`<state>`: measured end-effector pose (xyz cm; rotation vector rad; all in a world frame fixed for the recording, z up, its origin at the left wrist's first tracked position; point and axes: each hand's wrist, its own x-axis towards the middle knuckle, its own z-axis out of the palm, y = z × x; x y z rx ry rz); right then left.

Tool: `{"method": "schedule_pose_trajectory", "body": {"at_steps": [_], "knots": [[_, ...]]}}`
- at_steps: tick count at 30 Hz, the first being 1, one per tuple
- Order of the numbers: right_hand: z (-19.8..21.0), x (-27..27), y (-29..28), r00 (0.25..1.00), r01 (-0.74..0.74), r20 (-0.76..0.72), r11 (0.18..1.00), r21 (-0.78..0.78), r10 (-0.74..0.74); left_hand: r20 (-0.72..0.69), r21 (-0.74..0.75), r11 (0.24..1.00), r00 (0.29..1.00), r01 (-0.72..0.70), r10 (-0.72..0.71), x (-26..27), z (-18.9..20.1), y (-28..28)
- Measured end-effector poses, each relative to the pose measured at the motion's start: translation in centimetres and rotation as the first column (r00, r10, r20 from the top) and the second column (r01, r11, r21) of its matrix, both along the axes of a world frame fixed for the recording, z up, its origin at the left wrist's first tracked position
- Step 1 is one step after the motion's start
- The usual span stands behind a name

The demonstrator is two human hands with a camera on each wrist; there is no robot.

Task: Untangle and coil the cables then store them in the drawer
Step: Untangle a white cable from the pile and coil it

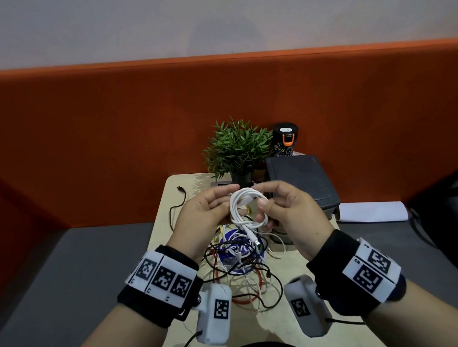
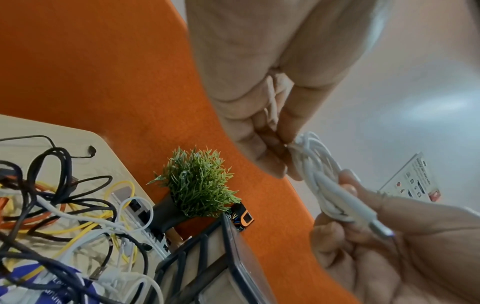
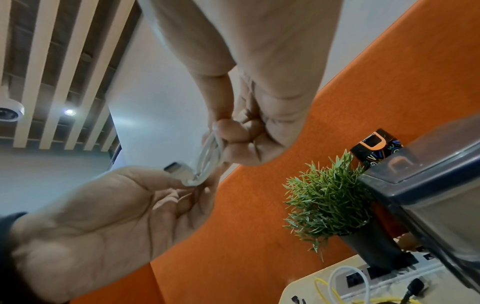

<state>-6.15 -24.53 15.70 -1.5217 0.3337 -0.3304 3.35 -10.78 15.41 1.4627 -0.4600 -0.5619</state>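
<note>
Hands are holding the white cable [image 1: 247, 208] coil above the worktop [image 1: 289, 326], left hand [image 1: 198, 220] and right hand [image 1: 295, 212] fingers pinching opposite sides; light, limp and springy, it is probably best gripped across its gathered loops.

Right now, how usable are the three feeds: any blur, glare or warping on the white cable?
Head view: evenly lit, the white cable sharp between left hand and right hand, edges bowed by the wide lens. Left wrist view: coil soft, the palm close up and blurred. Right wrist view: a ceiling light glares; coil washed out.
</note>
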Motion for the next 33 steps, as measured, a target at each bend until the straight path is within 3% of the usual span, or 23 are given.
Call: {"method": "schedule_pose_trajectory", "body": {"at_steps": [3, 7, 12, 14, 17, 19, 23, 28, 30, 33], "knots": [[-0.2, 0.2, -0.4, 0.999, 0.03, -0.026, 0.998, -0.054, -0.032, -0.036, -0.046, 0.999, 0.999, 0.029, -0.03, -0.1, 0.2, 0.2], [-0.4, 0.0, -0.4, 0.997, 0.032, -0.063, 0.995, -0.096, -0.039, 0.095, -0.01, 0.999, 0.994, 0.049, -0.048, -0.2, 0.4, 0.4], [-0.4, -0.2, -0.4, 0.991, -0.012, -0.132, 0.978, -0.207, -0.016, 0.102, 0.057, 0.992, 0.988, 0.112, -0.118, -0.2, 0.3, 0.6], [-0.3, -0.3, -0.8, 0.984, -0.048, -0.18, 0.937, -0.346, -0.016, 0.229, 0.183, 0.976, 0.96, 0.12, -0.161, -0.5, 0.4, 0.6], [-0.4, -0.4, -1.1, 0.978, -0.098, -0.211, 0.884, -0.458, -0.001, 0.449, 0.355, 0.931, 0.859, 0.083, -0.247, -0.9, 0.3, 0.5], [-0.4, -0.4, -1.2, 0.976, -0.107, -0.215, 0.914, -0.392, 0.022, 0.442, 0.32, 0.943, 0.866, 0.092, -0.234, -1.0, 0.3, 0.5], [-0.5, -0.5, -1.2, 0.976, -0.136, -0.176, 0.989, -0.053, 0.125, 0.168, 0.051, 0.989, 0.975, 0.138, -0.144, -0.9, 0.5, 0.7], [-0.3, -0.4, -1.0, 0.992, -0.091, -0.087, 0.996, 0.023, 0.093, -0.041, -0.103, 0.982, 0.986, 0.16, -0.165, -0.7, 0.5, 0.7], [-0.3, -0.4, -0.6, 0.993, -0.093, -0.076, 0.996, 0.014, 0.094, -0.046, -0.085, 0.976, 0.978, 0.2, -0.204, -0.4, 0.3, 0.9], [-0.4, -0.5, 0.0, 0.99, -0.116, -0.078, 0.993, -0.014, 0.114, 0.127, 0.038, 0.988, 0.98, 0.148, -0.152, -0.7, 0.0, 0.8]]}}
